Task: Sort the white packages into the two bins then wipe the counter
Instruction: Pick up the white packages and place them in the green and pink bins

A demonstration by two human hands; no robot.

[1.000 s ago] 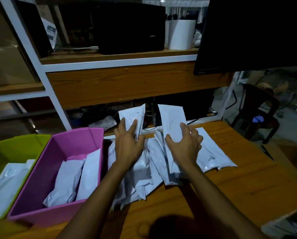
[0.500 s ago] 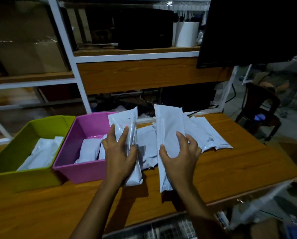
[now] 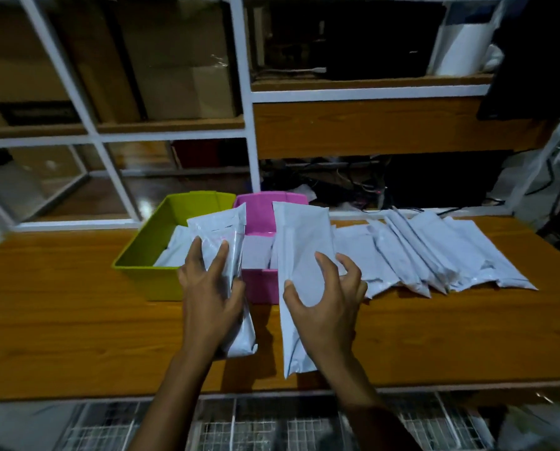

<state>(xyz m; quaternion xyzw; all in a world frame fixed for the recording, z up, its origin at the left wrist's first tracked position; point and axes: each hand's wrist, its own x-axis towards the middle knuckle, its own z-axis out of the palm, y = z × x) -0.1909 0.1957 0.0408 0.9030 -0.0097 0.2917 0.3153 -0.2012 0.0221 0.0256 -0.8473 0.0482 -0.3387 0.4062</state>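
White packages [image 3: 435, 252], green bin [image 3: 148, 252], pink bin [image 3: 259, 209]

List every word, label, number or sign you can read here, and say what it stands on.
No text can be read in this view.
On the glossy white plastic package in the left hand: faint pinkish marks, too blurred to read.
On the long white plastic package in the right hand: no print visible.
On the lime green plastic bin and the pink plastic bin: no labels visible.
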